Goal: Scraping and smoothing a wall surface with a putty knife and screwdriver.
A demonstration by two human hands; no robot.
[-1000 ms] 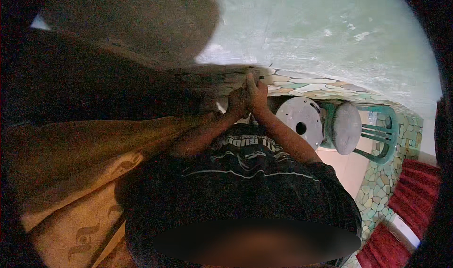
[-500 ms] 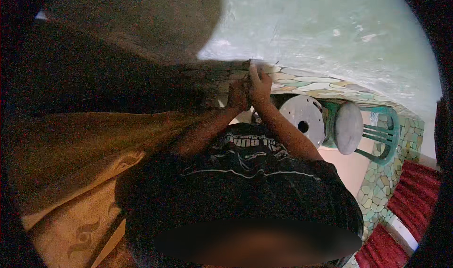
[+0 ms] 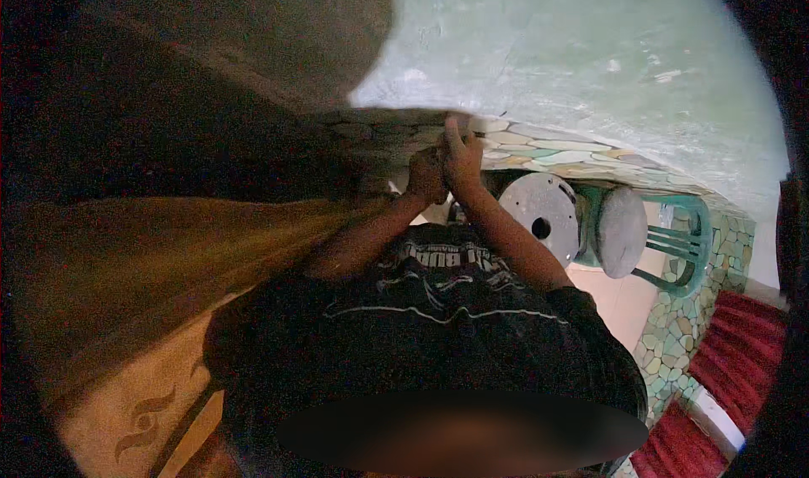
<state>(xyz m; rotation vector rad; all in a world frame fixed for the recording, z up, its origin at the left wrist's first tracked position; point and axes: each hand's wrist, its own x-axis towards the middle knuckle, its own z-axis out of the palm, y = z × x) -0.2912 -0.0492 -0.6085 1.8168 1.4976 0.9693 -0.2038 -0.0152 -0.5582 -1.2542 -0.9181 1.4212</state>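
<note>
My left hand [image 3: 426, 175] and my right hand [image 3: 463, 158] are close together in front of me, at the stone-patterned band [image 3: 548, 153] along the foot of the pale green wall [image 3: 573, 48]. The right hand is the higher one, its fingers pointing up toward that wall, closed around a small object too dim to make out. The left hand is bent beside it, partly in shadow; what it grips is hidden. Just right of my hands stands a round grey disc [image 3: 527, 204] with a central hole and smaller holes.
A grey oval slab [image 3: 622, 229] sits beside the disc on a teal plastic chair [image 3: 691, 242], above pinkish floor tiles [image 3: 611, 309]. Red curtains [image 3: 733, 360] hang at the lower right. A patterned brownish-orange cloth [image 3: 126, 411] fills the left, with deep shadow above it.
Both hands moved a little upward and toward the wall after the earliest frame, and have stayed almost in place since, still together.
</note>
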